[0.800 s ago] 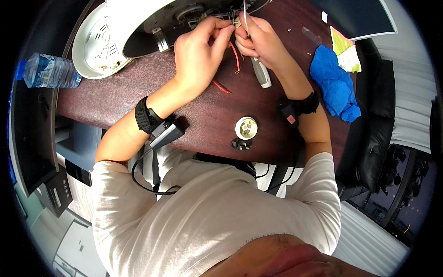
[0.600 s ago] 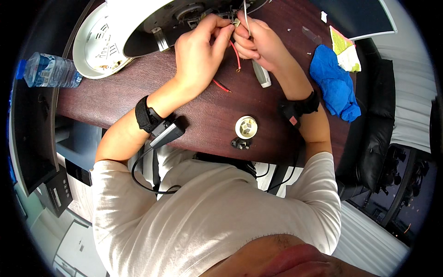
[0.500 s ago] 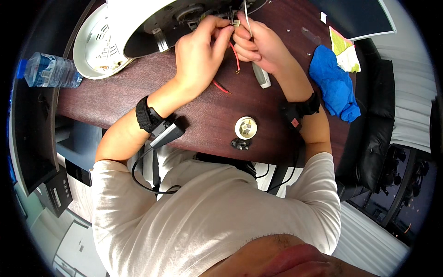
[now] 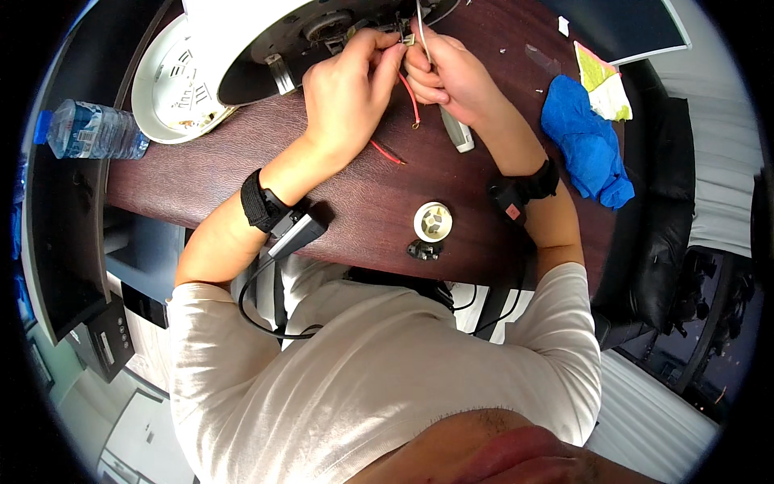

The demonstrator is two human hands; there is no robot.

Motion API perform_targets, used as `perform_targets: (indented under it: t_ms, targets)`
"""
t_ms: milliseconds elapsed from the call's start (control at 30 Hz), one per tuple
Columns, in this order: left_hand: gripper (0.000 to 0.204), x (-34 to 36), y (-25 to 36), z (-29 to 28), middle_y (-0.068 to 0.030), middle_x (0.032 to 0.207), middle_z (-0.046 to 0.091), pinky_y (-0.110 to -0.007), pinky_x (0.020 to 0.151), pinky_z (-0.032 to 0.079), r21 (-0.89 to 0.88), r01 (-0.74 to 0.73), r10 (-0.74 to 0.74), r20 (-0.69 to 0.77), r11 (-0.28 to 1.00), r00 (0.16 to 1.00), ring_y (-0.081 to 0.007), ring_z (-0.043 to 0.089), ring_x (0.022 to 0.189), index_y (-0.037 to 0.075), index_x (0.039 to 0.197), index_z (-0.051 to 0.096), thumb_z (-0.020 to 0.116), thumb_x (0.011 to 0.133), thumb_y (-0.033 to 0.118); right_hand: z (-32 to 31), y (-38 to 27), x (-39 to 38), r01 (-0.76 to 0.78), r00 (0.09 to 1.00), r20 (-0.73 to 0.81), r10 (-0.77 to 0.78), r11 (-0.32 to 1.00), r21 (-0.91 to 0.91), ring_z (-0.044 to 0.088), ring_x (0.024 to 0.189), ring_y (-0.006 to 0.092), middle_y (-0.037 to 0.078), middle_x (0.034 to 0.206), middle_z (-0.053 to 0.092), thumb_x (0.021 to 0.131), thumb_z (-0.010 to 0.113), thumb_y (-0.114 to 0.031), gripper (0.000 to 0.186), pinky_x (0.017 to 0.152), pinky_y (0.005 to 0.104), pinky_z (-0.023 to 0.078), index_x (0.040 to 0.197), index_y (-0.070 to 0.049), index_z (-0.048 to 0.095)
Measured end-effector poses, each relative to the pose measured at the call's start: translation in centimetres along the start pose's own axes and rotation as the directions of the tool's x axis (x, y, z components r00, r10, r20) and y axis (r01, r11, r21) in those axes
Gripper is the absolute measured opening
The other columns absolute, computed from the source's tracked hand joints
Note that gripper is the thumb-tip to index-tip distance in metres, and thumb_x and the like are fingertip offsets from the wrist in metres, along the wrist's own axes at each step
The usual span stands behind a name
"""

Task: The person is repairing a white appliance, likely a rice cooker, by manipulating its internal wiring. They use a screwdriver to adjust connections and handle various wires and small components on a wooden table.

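Observation:
My left hand (image 4: 351,101) has thumb and index finger pinched at a small connector (image 4: 407,39) in the dark underside of a white appliance (image 4: 242,20), exactly what it grips being too small to make out. My right hand (image 4: 455,81) is curled beside it, fingers closed around a thin white wire (image 4: 422,40) near that connector. A grey screwdriver handle (image 4: 457,133) shows below my right fingers; I cannot tell whether they touch it. A red wire (image 4: 411,97) with a ring end dangles between my hands, and another red wire end (image 4: 391,153) shows by my left wrist.
A white dish-like part (image 4: 169,89) and a plastic bottle (image 4: 93,129) are left on the dark table (image 4: 161,185). A cream round part (image 4: 432,221) and black plug-like piece (image 4: 423,250) sit near the front edge. A blue cloth (image 4: 576,137) and yellow-white cloth (image 4: 601,85) lie right.
Both hands stay almost in place, with slight finger movement at the connector. The whole view has shifted a little, so the surroundings sit slightly differently in the picture.

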State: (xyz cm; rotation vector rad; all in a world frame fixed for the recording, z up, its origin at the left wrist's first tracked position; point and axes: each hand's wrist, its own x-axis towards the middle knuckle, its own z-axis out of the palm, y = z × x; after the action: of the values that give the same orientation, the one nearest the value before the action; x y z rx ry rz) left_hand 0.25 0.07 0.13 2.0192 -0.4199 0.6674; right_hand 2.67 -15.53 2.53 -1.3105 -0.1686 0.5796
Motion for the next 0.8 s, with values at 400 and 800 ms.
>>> perform_targets:
  t_ms: [400,800]
  targets:
    - [0.017,1.3,1.5,-1.2,-0.0067,0.066,0.064,-0.032,0.049,0.049,0.202,-0.172,0.164,0.056,0.964,0.985,-0.0235,0.064,0.056,0.015,0.097,0.063,0.067,0.081,0.019,0.3,-0.4,-0.4,-0.034,0.999,-0.009,0.034,0.998,0.050,0.026,0.036,0.0069,-0.005,0.047,0.029,0.099,0.038,-0.044,0.049,0.036,0.0237,0.019,0.060,-0.013,0.037]
    - [0.015,2.2,2.1,-1.4,-0.0035,0.064,0.064,-0.032,0.047,0.048,0.344,-0.307,0.278,0.132,0.887,0.951,-0.0216,0.064,0.056,0.015,0.089,0.061,0.068,0.078,0.021,-0.3,-0.5,-0.4,-0.008,1.000,0.020,0.007,0.999,0.043,0.027,0.038,0.0057,-0.005,0.049,0.029,0.099,0.039,-0.042,0.047,0.037,0.0222,0.020,0.061,-0.013,0.037]
